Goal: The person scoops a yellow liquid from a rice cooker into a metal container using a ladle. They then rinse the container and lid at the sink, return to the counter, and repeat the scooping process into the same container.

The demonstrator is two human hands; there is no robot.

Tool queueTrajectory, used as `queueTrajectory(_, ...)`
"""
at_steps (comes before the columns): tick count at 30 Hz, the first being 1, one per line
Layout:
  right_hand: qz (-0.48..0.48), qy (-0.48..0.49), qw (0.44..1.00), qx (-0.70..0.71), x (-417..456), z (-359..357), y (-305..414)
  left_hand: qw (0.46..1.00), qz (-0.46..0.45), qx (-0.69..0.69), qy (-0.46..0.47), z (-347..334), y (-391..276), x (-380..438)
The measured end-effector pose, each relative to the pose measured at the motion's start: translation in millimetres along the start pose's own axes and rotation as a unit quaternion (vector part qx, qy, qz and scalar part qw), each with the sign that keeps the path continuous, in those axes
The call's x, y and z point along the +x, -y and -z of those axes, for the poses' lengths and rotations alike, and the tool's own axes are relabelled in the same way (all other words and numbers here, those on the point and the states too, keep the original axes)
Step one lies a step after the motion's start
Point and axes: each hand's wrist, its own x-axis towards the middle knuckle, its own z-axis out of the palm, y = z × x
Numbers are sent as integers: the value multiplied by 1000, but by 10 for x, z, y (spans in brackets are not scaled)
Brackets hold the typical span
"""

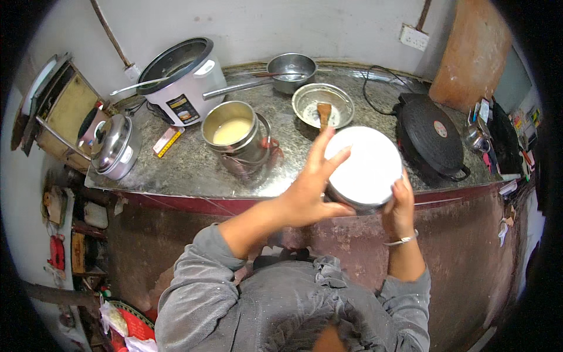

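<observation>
My left hand [316, 189] and my right hand [399, 202] hold a round metal container with a white top face [365, 165] between them, at the counter's front edge. Behind it, a metal bowl [299, 110] with whitish residue holds a wooden spatula or brush [324, 115]. Left of my hands stands a steel pot [250, 152] with pale yellow liquid [232, 130] inside and a wire handle. A long-handled saucepan [292, 86] sits near the wall, with chopsticks across it. What the white-topped container holds inside is hidden.
On the stone counter [176, 176] stand an uncovered white rice cooker [193, 88], a lidded steel pot [116, 158], a small yellow-edged box [169, 141] and a black electric griddle [429, 136] with a cord. A wooden board [470, 53] leans on the wall at the right.
</observation>
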Motion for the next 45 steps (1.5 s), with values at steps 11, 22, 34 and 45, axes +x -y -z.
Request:
queueTrajectory(11,-15,167,984,-57,1294,-1804,-792,969,135,145,-150,1596,739,-523)
queueTrajectory(22,-64,127,987,-70,1389,-2075,-1209,968,158,142,-133,1806,1192,-737)
queueTrajectory(34,-77,116,988,-70,1357,-2111,-1139,975,134,102,-145,1831,1356,-811)
queueTrajectory(45,155,255,942,-153,1131,-1859,-405,977,116,39,-175,2042,840,-470)
